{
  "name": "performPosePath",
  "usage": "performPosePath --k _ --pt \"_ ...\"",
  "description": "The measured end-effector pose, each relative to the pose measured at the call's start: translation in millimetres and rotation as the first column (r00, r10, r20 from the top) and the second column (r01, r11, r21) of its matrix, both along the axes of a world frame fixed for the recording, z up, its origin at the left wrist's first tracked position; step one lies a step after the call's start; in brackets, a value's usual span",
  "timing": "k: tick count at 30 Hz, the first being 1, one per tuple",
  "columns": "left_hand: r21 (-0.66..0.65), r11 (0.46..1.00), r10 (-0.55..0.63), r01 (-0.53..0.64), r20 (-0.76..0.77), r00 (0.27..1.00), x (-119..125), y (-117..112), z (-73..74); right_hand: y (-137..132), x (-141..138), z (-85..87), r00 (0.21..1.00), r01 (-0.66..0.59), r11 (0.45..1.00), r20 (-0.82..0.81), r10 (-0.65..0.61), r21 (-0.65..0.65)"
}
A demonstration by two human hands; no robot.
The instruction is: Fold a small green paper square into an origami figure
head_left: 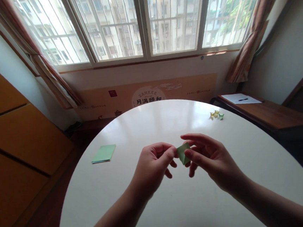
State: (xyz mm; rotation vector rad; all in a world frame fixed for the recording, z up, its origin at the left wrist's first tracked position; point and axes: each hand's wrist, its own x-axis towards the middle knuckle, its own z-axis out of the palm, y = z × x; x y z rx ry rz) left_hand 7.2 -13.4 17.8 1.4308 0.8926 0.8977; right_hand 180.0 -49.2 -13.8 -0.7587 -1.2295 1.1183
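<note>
Above the middle of the white round table (152,127), a small piece of folded green paper (183,154) is held between my two hands. My left hand (157,159) pinches its left corner between thumb and forefinger. On the other side, my right hand (208,156) has its thumb pressed on the right part of the paper, with fingers behind it. Part of the paper is hidden by that thumb. A crease shows near its lower point.
A stack of coloured paper (104,153), green on top, lies at the table's left. Several small folded paper figures (216,115), yellow and green, stand at the far right. Beyond them, a brown side table (281,111) carries a white sheet (237,99) and a pen (243,99).
</note>
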Motion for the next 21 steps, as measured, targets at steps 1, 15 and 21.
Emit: performPosePath --k 1,15,21 --pt "-0.015 1.0 0.006 -0.005 0.007 1.0 0.1 0.5 0.3 -0.3 0.1 0.0 1.0 -0.008 1.0 0.022 0.008 0.012" --pt "-0.067 0.997 0.044 -0.04 0.055 0.998 -2.3 1.1 3.4 -2.8 2.0 1.5 0.9 0.091 0.953 0.386 -0.203 0.29" --pt "-0.048 0.999 0.018 -0.013 0.105 0.994 -3.0 0.3 4.0 -2.7 4.0 1.6 0.86 0.136 0.91 0.409 -0.304 0.391"
